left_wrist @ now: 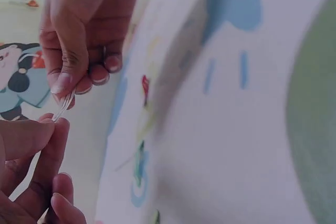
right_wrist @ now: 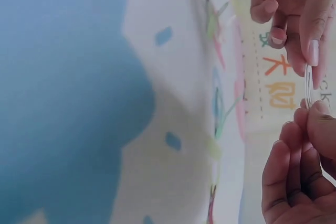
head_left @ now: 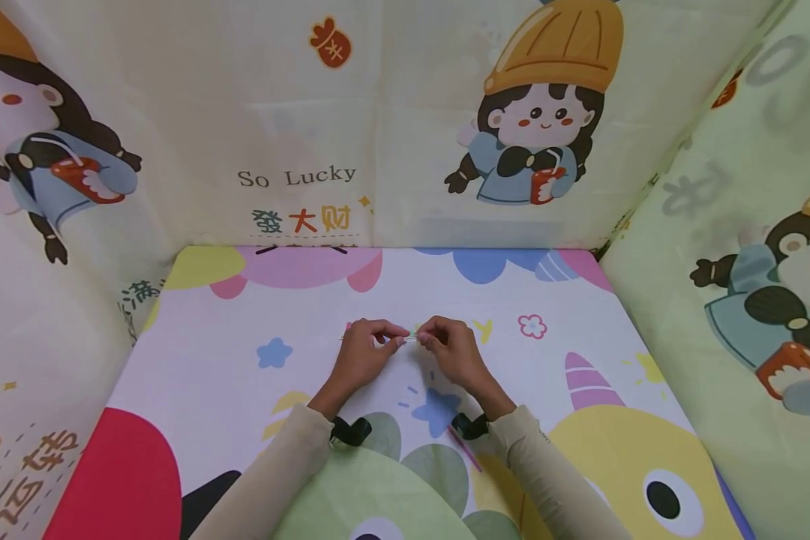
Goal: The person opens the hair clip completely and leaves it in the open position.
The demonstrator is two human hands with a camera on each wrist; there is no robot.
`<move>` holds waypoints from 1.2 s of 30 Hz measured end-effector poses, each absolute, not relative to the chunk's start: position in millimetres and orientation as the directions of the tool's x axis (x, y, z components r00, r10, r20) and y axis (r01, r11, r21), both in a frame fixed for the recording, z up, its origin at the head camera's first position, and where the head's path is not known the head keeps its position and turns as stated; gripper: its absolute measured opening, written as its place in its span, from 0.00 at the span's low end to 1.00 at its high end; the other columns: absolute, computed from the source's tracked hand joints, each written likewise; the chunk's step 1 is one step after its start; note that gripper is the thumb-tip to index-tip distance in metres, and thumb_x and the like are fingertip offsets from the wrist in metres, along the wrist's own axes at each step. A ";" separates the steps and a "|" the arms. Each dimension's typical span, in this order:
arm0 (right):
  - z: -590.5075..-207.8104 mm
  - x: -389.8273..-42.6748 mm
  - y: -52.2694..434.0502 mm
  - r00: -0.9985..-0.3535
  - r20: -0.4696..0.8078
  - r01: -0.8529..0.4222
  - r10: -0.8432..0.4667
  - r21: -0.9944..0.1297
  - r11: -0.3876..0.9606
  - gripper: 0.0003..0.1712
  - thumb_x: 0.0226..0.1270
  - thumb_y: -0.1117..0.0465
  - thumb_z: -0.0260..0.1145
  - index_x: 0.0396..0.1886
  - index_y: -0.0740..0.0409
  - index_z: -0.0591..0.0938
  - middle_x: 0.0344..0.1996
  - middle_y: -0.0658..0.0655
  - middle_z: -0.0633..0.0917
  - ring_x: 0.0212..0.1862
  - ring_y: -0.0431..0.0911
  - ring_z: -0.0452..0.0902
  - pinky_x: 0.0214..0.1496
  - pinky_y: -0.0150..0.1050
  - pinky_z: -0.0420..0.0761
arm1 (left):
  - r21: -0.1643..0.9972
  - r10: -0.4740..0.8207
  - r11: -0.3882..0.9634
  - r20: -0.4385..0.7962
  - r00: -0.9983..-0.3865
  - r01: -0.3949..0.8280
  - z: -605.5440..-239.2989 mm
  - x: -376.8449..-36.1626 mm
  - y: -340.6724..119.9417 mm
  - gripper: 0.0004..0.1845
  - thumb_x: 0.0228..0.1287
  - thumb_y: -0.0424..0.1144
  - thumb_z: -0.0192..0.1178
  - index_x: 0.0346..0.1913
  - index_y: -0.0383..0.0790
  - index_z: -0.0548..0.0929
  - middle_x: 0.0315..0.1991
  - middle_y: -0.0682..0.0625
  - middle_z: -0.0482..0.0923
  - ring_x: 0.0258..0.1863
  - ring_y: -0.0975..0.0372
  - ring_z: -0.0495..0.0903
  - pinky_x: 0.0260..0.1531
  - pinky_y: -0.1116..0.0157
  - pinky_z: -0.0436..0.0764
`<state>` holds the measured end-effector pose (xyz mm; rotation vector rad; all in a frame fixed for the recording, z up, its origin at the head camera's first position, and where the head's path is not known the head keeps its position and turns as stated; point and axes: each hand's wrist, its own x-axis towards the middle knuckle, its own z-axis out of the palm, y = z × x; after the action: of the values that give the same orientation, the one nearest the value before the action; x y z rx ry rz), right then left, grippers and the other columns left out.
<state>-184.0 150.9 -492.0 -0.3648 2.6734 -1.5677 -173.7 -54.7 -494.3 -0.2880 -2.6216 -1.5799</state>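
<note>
Thin white strands (head_left: 412, 337), bunched side by side, stretch across the short gap between my hands above the table. My left hand (head_left: 369, 352) pinches one end between thumb and forefinger. The other end is pinched by the thumb and fingers of my right hand (head_left: 454, 349). In the left wrist view the strands (left_wrist: 64, 105) look like several fine pale lines, close together. They bow slightly in the right wrist view, where the strands (right_wrist: 308, 86) run between the two sets of fingertips. The fingers cover both ends.
Slim coloured pieces lie on the printed tabletop (head_left: 209, 390) past my hands, among them a red one (left_wrist: 145, 88) and a green one (left_wrist: 139, 163). Nearer me, by the right wrist, is a slim purple strip (head_left: 466, 448). Printed cloth walls (head_left: 405, 150) enclose the table's back and sides.
</note>
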 end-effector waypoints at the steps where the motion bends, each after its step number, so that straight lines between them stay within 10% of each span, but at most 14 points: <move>1: -490.1 -184.2 150.8 -0.973 0.096 -0.184 -0.210 -0.873 0.452 0.03 0.73 0.63 0.71 0.38 0.57 0.89 0.30 0.61 0.86 0.31 0.46 0.77 0.33 0.32 0.74 | 0.881 0.130 0.433 0.149 -0.980 0.191 -492.4 -173.7 -55.4 0.06 0.68 0.36 0.73 0.43 0.51 0.95 0.35 0.57 0.92 0.37 0.59 0.80 0.49 0.59 0.71; 16: -480.3 -184.4 145.8 -0.980 -0.019 -0.041 -0.197 -0.954 0.297 0.06 0.74 0.65 0.70 0.40 0.65 0.89 0.29 0.62 0.86 0.32 0.45 0.79 0.41 0.44 0.84 | 0.970 0.168 0.225 0.054 -0.984 0.092 -488.7 -173.6 -64.1 0.07 0.70 0.34 0.71 0.45 0.48 0.95 0.38 0.44 0.93 0.38 0.61 0.81 0.39 0.67 0.72; 24: -482.6 -185.2 148.9 -0.969 -0.087 0.040 -0.233 -0.979 0.198 0.07 0.76 0.66 0.68 0.43 0.67 0.87 0.27 0.49 0.84 0.33 0.44 0.79 0.40 0.33 0.83 | 0.974 0.177 0.203 0.063 -0.982 0.099 -488.6 -172.8 -65.0 0.08 0.70 0.31 0.70 0.45 0.45 0.95 0.37 0.44 0.93 0.37 0.64 0.81 0.38 0.68 0.72; 36: -486.1 -186.4 154.0 -0.958 -0.121 0.067 -0.262 -0.976 0.206 0.09 0.77 0.63 0.68 0.47 0.65 0.88 0.29 0.51 0.85 0.35 0.45 0.80 0.43 0.34 0.84 | 0.762 0.174 0.556 0.283 -0.943 0.331 -489.3 -172.8 -58.4 0.07 0.61 0.38 0.79 0.42 0.49 0.94 0.37 0.56 0.91 0.41 0.56 0.78 0.43 0.61 0.76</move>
<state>-186.4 154.0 -486.1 -0.1845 2.2222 -1.8204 -172.8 -58.4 -489.3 -0.4280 -2.6133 -1.3353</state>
